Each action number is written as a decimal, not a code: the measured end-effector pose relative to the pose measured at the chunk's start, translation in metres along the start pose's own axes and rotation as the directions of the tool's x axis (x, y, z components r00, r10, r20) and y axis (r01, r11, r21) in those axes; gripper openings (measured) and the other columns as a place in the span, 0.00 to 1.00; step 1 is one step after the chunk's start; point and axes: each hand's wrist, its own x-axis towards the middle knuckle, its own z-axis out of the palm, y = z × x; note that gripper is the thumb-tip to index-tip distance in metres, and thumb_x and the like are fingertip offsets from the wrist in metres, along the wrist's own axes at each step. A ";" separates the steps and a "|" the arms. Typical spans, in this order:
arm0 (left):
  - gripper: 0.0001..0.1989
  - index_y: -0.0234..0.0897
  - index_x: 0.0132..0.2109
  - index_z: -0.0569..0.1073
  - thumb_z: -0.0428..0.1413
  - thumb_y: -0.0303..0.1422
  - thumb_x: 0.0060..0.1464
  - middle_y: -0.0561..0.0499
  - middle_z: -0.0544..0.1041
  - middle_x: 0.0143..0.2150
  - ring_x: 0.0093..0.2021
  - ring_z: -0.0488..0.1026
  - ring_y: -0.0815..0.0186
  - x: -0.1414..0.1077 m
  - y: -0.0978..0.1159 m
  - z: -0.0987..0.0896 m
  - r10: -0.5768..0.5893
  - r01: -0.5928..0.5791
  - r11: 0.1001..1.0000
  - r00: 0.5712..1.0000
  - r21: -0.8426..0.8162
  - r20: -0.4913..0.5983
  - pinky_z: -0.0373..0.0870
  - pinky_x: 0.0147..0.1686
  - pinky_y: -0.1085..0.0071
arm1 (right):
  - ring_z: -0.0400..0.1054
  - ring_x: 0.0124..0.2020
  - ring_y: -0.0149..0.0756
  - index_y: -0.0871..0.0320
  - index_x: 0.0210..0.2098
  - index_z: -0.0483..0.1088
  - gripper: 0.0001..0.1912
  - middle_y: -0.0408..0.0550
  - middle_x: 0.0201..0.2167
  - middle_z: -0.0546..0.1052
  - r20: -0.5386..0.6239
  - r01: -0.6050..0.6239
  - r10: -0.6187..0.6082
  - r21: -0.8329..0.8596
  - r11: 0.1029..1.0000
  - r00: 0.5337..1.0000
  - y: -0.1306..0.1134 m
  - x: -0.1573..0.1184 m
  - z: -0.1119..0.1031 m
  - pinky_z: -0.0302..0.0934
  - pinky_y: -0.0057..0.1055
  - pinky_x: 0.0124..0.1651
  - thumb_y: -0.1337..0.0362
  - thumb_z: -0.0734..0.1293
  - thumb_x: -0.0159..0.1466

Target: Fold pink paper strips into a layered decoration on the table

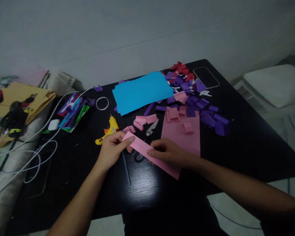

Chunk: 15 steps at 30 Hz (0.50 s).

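A folded strip of pink paper (140, 143) is stretched between my two hands above the black table. My left hand (114, 146) pinches its upper left end, thumb on top. Farther along, my right hand (169, 152) grips the strip, and its lower right end sticks out past the fingers. Scissors (152, 128) lie beneath the strip, their blades showing and the handles partly hidden. Just beyond my left hand is a yellow hot glue gun (111, 127), with a grey stick (126, 168) nearer to me. Small folded pink pieces (141, 121) lie beyond the strip.
Blue sheets (142, 91) lie at the back, beside a tape roll (102, 103). A pink sheet (180, 137) and piled purple pieces (212, 119) are on the right, with a phone (206, 77) behind. White cables (39, 157) loop over the left side. A white stool (275, 83) stands to the right.
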 end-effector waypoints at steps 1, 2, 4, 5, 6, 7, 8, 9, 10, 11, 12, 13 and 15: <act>0.13 0.37 0.26 0.77 0.66 0.36 0.56 0.53 0.79 0.21 0.22 0.74 0.68 0.000 0.000 0.000 -0.001 0.001 1.000 1.000 -0.002 -0.001 0.72 0.29 0.72 | 0.56 0.25 0.28 0.59 0.23 0.66 0.17 0.37 0.21 0.62 0.000 0.001 -0.001 0.000 1.000 1.000 0.000 0.000 0.000 0.48 0.28 0.30 0.59 0.69 0.64; 0.13 0.37 0.26 0.77 0.66 0.36 0.56 0.53 0.79 0.21 0.22 0.74 0.68 0.000 0.000 0.001 -0.003 0.003 1.000 1.000 -0.002 -0.003 0.72 0.29 0.72 | 0.56 0.25 0.28 0.59 0.23 0.66 0.16 0.37 0.21 0.62 0.001 0.002 -0.002 0.003 1.000 1.000 0.001 0.000 0.000 0.48 0.28 0.30 0.59 0.69 0.64; 0.14 0.37 0.26 0.77 0.66 0.37 0.56 0.52 0.79 0.20 0.22 0.74 0.68 0.000 0.000 0.002 -0.005 0.005 1.000 1.000 0.003 -0.005 0.72 0.28 0.72 | 0.56 0.26 0.28 0.59 0.24 0.67 0.15 0.38 0.22 0.63 0.003 0.000 0.000 0.006 1.000 1.000 0.001 0.001 0.001 0.48 0.28 0.30 0.59 0.69 0.64; 0.14 0.37 0.26 0.77 0.66 0.38 0.56 0.52 0.79 0.20 0.22 0.74 0.68 0.000 0.000 0.002 -0.005 0.005 1.000 1.000 0.005 -0.006 0.72 0.28 0.72 | 0.56 0.26 0.28 0.59 0.24 0.67 0.15 0.38 0.22 0.63 0.002 -0.002 0.002 0.002 1.000 1.000 0.001 0.001 0.001 0.48 0.28 0.30 0.60 0.69 0.64; 0.14 0.37 0.26 0.77 0.66 0.38 0.56 0.52 0.79 0.20 0.22 0.74 0.68 0.000 0.000 0.003 -0.005 0.005 1.000 1.000 0.008 -0.008 0.72 0.28 0.72 | 0.56 0.26 0.28 0.59 0.23 0.67 0.15 0.38 0.22 0.63 0.000 -0.003 0.003 -0.003 1.000 1.000 0.001 0.001 0.001 0.48 0.29 0.30 0.60 0.69 0.64; 0.14 0.37 0.26 0.77 0.66 0.39 0.56 0.52 0.79 0.20 0.22 0.74 0.68 0.000 0.001 0.003 -0.004 0.004 1.000 1.000 0.010 -0.009 0.72 0.27 0.72 | 0.56 0.26 0.28 0.59 0.23 0.67 0.16 0.38 0.22 0.62 -0.003 -0.004 0.004 -0.009 1.000 1.000 0.001 0.001 0.001 0.47 0.29 0.30 0.60 0.69 0.64; 0.15 0.37 0.26 0.76 0.66 0.39 0.56 0.52 0.79 0.20 0.22 0.74 0.68 0.000 0.001 0.003 -0.002 0.002 1.000 1.000 0.010 -0.009 0.72 0.27 0.72 | 0.55 0.25 0.28 0.59 0.23 0.66 0.16 0.37 0.22 0.62 -0.006 -0.004 0.004 -0.013 1.000 1.000 0.001 0.000 0.001 0.47 0.29 0.29 0.60 0.69 0.64; 0.15 0.37 0.25 0.76 0.66 0.39 0.56 0.52 0.78 0.20 0.22 0.74 0.68 0.000 0.002 0.003 0.001 0.000 1.000 1.000 0.010 -0.008 0.72 0.27 0.72 | 0.55 0.25 0.28 0.59 0.23 0.66 0.16 0.37 0.22 0.61 -0.009 -0.005 0.005 -0.017 1.000 1.000 0.002 0.000 0.001 0.47 0.29 0.29 0.59 0.69 0.64; 0.15 0.37 0.25 0.76 0.66 0.39 0.56 0.52 0.78 0.20 0.22 0.74 0.68 -0.001 0.002 0.003 0.002 -0.002 1.000 1.000 0.011 -0.008 0.72 0.27 0.72 | 0.55 0.25 0.28 0.59 0.23 0.66 0.17 0.37 0.22 0.61 -0.011 -0.006 0.006 -0.019 1.000 1.000 0.002 0.000 0.000 0.47 0.29 0.29 0.59 0.69 0.64; 0.15 0.37 0.25 0.76 0.66 0.39 0.56 0.52 0.78 0.20 0.22 0.74 0.68 -0.001 0.003 0.002 0.004 -0.004 1.000 1.000 0.013 -0.007 0.72 0.28 0.72 | 0.55 0.25 0.28 0.59 0.23 0.66 0.16 0.37 0.22 0.61 -0.009 -0.008 0.008 -0.020 1.000 1.000 0.002 0.000 0.000 0.47 0.29 0.29 0.59 0.69 0.64; 0.15 0.37 0.25 0.76 0.66 0.38 0.56 0.52 0.79 0.20 0.22 0.74 0.68 -0.001 0.003 0.002 0.005 -0.005 1.000 1.000 0.016 -0.004 0.72 0.28 0.72 | 0.55 0.25 0.28 0.59 0.23 0.67 0.16 0.38 0.22 0.62 -0.007 -0.008 0.008 -0.020 1.000 1.000 0.002 0.000 0.000 0.47 0.29 0.29 0.58 0.69 0.64; 0.15 0.37 0.25 0.77 0.66 0.38 0.56 0.52 0.79 0.20 0.22 0.74 0.68 -0.001 0.003 0.001 0.008 -0.008 1.000 1.000 0.019 0.000 0.72 0.28 0.72 | 0.56 0.26 0.29 0.59 0.24 0.68 0.16 0.38 0.22 0.63 -0.001 -0.010 0.010 -0.020 1.000 1.000 0.002 0.000 0.000 0.48 0.29 0.30 0.58 0.69 0.65; 0.14 0.37 0.25 0.77 0.66 0.37 0.56 0.52 0.79 0.21 0.22 0.74 0.68 0.000 0.004 -0.001 0.011 -0.011 1.000 1.000 0.023 0.010 0.71 0.28 0.72 | 0.58 0.26 0.29 0.60 0.26 0.70 0.15 0.39 0.23 0.65 0.012 -0.011 0.011 -0.011 1.000 1.000 0.001 0.000 0.000 0.49 0.29 0.30 0.58 0.68 0.65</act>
